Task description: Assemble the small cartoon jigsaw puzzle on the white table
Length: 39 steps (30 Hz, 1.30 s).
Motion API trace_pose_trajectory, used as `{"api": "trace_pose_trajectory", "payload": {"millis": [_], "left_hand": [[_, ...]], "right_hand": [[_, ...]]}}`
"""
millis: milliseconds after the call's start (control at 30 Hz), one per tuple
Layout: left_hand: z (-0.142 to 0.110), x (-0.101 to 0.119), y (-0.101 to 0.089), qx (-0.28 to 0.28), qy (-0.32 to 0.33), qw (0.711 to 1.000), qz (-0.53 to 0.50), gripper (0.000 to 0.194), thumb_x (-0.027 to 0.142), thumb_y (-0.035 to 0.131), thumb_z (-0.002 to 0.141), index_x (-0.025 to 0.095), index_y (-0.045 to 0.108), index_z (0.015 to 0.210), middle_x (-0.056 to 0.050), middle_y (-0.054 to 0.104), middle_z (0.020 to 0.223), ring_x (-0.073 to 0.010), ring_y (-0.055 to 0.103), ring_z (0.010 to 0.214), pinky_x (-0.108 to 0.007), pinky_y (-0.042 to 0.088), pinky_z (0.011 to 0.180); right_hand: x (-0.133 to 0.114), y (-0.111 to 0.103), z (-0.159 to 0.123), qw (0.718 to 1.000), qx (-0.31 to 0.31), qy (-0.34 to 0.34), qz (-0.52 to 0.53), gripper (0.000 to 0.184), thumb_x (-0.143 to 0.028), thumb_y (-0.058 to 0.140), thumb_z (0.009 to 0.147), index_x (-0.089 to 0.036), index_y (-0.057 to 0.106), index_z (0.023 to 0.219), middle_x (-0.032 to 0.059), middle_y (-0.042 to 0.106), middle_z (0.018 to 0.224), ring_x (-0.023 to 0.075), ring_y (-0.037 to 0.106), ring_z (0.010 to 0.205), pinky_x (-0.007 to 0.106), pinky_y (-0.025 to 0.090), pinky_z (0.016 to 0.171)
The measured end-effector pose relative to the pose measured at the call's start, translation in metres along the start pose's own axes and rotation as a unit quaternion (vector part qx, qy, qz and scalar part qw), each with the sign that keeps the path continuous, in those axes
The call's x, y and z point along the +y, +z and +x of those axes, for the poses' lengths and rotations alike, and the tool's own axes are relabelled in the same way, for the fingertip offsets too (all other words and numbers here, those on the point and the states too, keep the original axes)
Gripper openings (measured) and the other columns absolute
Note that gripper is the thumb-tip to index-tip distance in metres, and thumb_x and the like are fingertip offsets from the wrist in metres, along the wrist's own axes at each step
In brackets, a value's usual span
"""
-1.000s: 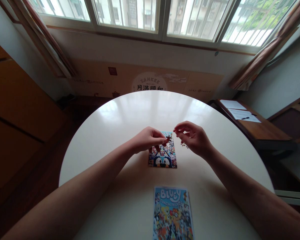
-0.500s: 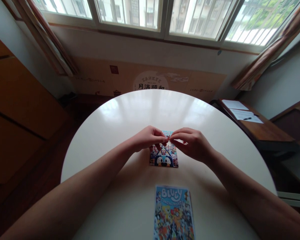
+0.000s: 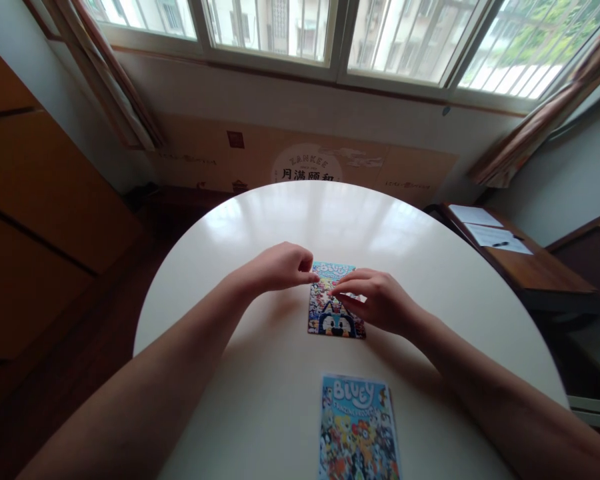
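A small colourful jigsaw puzzle lies flat near the middle of the round white table. My left hand rests at the puzzle's upper left corner, fingers curled together, fingertips touching its edge. My right hand lies over the puzzle's right side with fingers extended and pressed down on its surface. A puzzle piece between the fingertips cannot be made out.
A printed Bluey reference picture lies at the table's near edge. A brown side desk with papers and a pen stands at the right. Windows and curtains run along the far wall; a wooden cabinet is at the left.
Both hands came down from holding a piece above the puzzle. The left now sits at the upper left corner; the right presses on the puzzle. The view shifted slightly.
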State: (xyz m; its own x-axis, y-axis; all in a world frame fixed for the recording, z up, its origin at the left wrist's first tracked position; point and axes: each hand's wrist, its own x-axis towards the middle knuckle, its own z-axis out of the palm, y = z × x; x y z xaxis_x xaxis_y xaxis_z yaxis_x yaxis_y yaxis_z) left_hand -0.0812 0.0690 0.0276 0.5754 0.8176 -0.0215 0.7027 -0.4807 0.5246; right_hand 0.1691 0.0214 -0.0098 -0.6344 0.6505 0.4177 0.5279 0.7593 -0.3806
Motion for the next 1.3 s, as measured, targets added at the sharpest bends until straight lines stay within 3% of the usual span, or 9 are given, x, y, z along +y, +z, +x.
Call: {"api": "trace_pose_trajectory", "payload": {"millis": [133,367,800,1133,1300], "left_hand": [[0.002,0.000,0.006,-0.020,0.027,0.999,0.025,0.032,0.044,0.070,0.078,0.020,0.056,0.063,-0.001,0.059,0.062,-0.0134,0.045,0.056,-0.028,0.026,0.054],[0.004,0.001,0.013,-0.040,0.010,0.997,0.072,0.027,0.043,0.069,0.075,0.021,0.059,0.065,0.000,0.058,0.061,-0.0140,0.043,0.055,-0.029,0.026,0.054],[0.005,0.002,0.014,-0.065,0.004,0.995,0.075,0.034,0.050,0.065,0.080,0.020,0.059,0.065,0.000,0.058,0.060,-0.0134,0.045,0.055,-0.029,0.027,0.052],[0.008,0.006,0.020,-0.046,-0.021,0.993,0.107,0.041,0.058,0.065,0.079,0.021,0.058,0.063,-0.001,0.060,0.062,-0.0144,0.045,0.055,-0.030,0.028,0.053],[0.008,0.008,0.020,-0.045,-0.041,0.992,0.108,0.039,0.056,0.067,0.076,0.021,0.059,0.064,-0.002,0.063,0.065,-0.0145,0.047,0.056,-0.029,0.029,0.053]], "right_hand": [[0.000,0.008,0.003,1.000,-0.026,-0.008,-0.007,0.017,-0.027,0.062,0.093,-0.030,0.077,0.099,0.0011,0.077,0.102,0.0208,0.070,0.090,0.037,0.056,0.078],[-0.003,0.013,0.004,0.998,-0.034,-0.007,-0.045,0.019,-0.025,0.060,0.094,-0.030,0.077,0.099,0.0000,0.076,0.102,0.0195,0.066,0.088,0.035,0.052,0.077],[-0.002,0.011,0.002,0.998,-0.046,0.018,-0.043,0.022,-0.024,0.062,0.090,-0.032,0.077,0.104,0.0024,0.071,0.098,0.0195,0.062,0.088,0.034,0.048,0.076],[0.005,0.013,0.001,0.999,-0.039,0.018,-0.008,0.022,-0.028,0.061,0.092,-0.031,0.078,0.106,0.0039,0.069,0.091,0.0179,0.061,0.081,0.032,0.048,0.072],[0.003,0.006,0.000,0.998,-0.065,-0.005,-0.009,0.023,-0.027,0.061,0.093,-0.030,0.078,0.108,0.0047,0.067,0.086,0.0185,0.059,0.078,0.033,0.047,0.072]]}}
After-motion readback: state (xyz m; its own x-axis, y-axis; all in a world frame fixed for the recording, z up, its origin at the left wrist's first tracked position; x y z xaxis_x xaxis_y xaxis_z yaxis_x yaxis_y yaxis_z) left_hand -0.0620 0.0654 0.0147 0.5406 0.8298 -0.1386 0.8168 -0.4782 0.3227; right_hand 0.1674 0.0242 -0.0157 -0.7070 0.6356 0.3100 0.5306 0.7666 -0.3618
